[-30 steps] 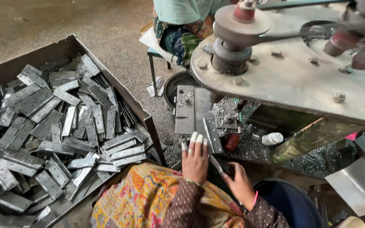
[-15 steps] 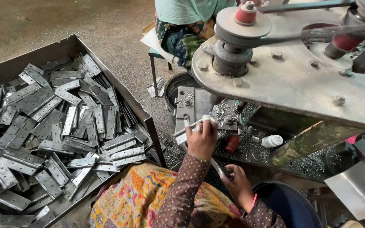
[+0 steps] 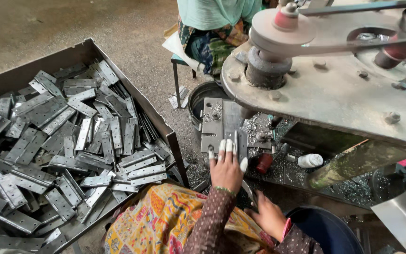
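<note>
Left hand presses a metal hinge plate on the machine bed.

Above the taped fingertips point(image 3: 222, 145) hangs the heavy machine arm point(image 3: 334, 89); left of them stands a crate of hinges point(image 3: 62, 150), right a red cap point(image 3: 263, 163) and white bottle point(image 3: 310, 161). The hinge plate point(image 3: 240, 141) lies long axis away from the person. Left hand point(image 3: 226, 167) flat, palm down, fingers slightly spread on it. Right hand point(image 3: 269, 216) low, loosely curled around a thin tool; grip unclear.

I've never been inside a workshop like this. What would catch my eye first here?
Probably the big tray on the left, heaped with grey metal hinges. On the right, a heavy press machine looms over the bench. Between them, the left hand, its fingertips taped white, presses a hinge plate under the machine, while the right hand waits lower down.
</note>
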